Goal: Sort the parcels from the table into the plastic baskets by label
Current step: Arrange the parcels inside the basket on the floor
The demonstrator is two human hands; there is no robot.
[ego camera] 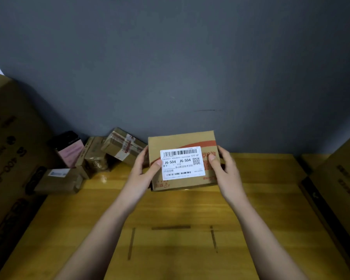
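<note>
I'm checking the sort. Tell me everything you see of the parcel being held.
The parcel is a flat brown cardboard box with red print, held tilted above the table, top face toward the camera. A white label on it reads J6-S04 twice, with barcodes and a QR code. The left hand grips its left edge, the right hand its right edge, thumbs on top.
</note>
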